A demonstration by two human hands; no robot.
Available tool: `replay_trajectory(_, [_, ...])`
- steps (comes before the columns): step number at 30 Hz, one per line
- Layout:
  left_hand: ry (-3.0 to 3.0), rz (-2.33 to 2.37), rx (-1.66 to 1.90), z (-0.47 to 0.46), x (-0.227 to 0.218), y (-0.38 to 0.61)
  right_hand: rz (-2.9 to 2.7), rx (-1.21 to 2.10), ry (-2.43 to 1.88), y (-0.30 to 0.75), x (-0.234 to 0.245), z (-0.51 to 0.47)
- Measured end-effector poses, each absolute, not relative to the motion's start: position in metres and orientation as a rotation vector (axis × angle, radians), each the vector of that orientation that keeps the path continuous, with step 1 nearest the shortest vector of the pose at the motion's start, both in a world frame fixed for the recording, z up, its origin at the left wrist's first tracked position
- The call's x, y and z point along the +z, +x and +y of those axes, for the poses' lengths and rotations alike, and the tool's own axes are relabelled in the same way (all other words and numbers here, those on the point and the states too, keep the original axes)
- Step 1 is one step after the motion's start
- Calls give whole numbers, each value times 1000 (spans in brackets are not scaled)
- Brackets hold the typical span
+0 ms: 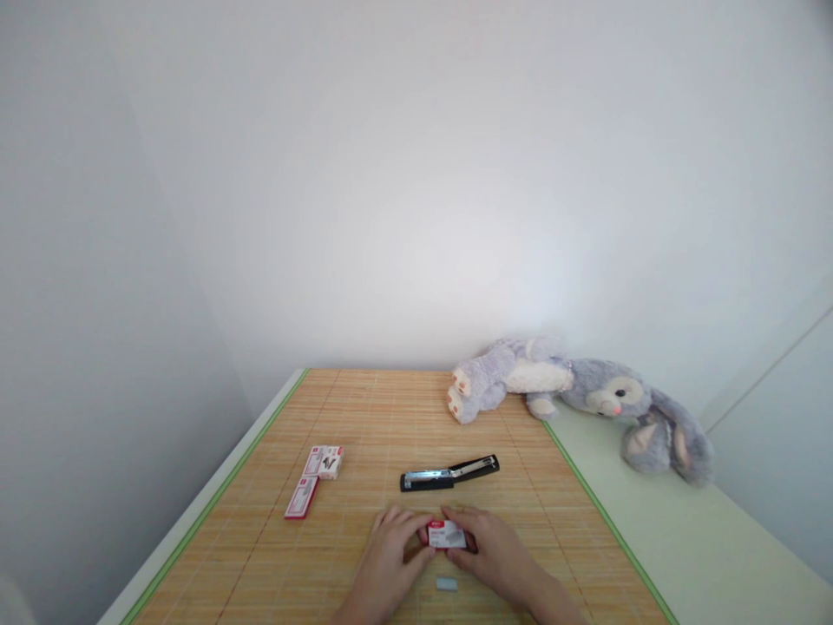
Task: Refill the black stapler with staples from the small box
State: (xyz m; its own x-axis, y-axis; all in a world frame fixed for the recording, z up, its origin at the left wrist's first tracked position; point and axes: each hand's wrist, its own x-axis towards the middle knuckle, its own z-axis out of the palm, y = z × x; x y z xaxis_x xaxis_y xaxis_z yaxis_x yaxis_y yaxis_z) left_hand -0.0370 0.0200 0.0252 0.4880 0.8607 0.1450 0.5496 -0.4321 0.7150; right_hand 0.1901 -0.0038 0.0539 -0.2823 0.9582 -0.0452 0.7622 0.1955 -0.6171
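Pale walls (423,174) rise behind a light bench (716,529), which is covered mostly by a bamboo mat (273,573) with green edging. Toward the near edge, the left hand (392,549) and right hand (488,544) hold 1 small red-and-white box (446,536) between them, each grip narrow, with fingertips on opposite ends of it. Just nearer the front edge lies a small grey strip (446,584), apart from both hands. Beyond the box, around the mat's middle, a black stapler (449,474) lies opened out, its metal inside showing. Toward the bench's left edge, a cluster of small cartons (301,497) sits together. Along the far edge, a grey plush rabbit (540,376) lies with its feet on the mat and its ears toward the right edge.
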Motion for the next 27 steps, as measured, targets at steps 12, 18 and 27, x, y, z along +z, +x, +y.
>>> replay_trajectory(12, [2047,1500,963,39,6,-48,-2152,767,-1729,175,38,-35])
replay_trajectory(18, [2145,1518,831,88,9,-48,-2076,673,-1693,174,49,-9])
replay_trajectory(27, [2183,1377,772,71,10,-48,-2147,547,-1651,168,73,51])
